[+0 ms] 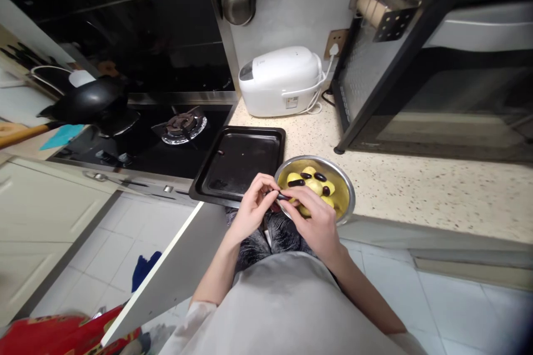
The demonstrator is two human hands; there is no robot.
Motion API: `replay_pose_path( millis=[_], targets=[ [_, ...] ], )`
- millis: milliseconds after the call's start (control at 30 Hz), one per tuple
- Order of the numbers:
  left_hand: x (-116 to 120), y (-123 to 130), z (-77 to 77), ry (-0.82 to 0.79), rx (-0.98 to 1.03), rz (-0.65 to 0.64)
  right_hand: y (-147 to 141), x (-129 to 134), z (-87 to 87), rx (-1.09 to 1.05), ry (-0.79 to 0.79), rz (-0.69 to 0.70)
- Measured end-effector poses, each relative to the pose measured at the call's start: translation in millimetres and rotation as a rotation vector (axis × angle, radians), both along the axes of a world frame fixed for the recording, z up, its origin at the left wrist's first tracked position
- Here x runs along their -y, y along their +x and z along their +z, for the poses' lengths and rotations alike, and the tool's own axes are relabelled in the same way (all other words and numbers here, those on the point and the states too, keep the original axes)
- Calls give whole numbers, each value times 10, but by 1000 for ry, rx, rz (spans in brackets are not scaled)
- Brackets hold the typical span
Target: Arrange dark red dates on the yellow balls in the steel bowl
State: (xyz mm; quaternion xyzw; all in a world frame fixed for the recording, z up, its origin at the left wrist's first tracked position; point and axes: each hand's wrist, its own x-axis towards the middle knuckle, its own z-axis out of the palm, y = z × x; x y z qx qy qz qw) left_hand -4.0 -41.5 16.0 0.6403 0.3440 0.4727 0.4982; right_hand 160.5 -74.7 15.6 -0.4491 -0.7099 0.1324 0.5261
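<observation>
My left hand (254,208) and my right hand (313,216) meet in front of me, fingers pinched together around a small, dark, oblong fruit (283,196) that looks like a long grape. Fingers cover most of it. Right beside them, partly under my right hand, is a round metal bowl (350,191). Inside lie several yellow pieces (314,185) whose kind I cannot make out, with a few dark oblong fruits (296,183) on top. To the left, a black baking tray (245,160) rests on the counter edge, bearing a small dark bit.
A white rice cooker (281,83) stands behind the tray, plugged into the wall. The gas stove (183,126) with a black wok (89,96) is at left. A black rack (350,116) rises at right. Below the tray, a cabinet door (183,258) hangs open.
</observation>
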Motion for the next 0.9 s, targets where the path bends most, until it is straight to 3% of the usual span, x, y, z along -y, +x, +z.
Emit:
replay_pose_path(
  millis=[200, 367, 500, 733, 900],
  targets=[
    [-26, 5, -126, -60, 53, 106, 409, 27, 63, -73, -14, -190],
    [-37, 3, -158, -66, 69, 163, 736, 75, -41, 14, -124, -279],
    [-22, 34, -166, -54, 77, 165, 771, 106, -144, 88, -217, -267],
    [-20, 16, -175, -25, 67, 177, 785, 118, -98, 209, -287, -194],
    [-9, 31, -180, -29, 73, 145, 726, 60, -194, 175, -322, -224]
  ],
)
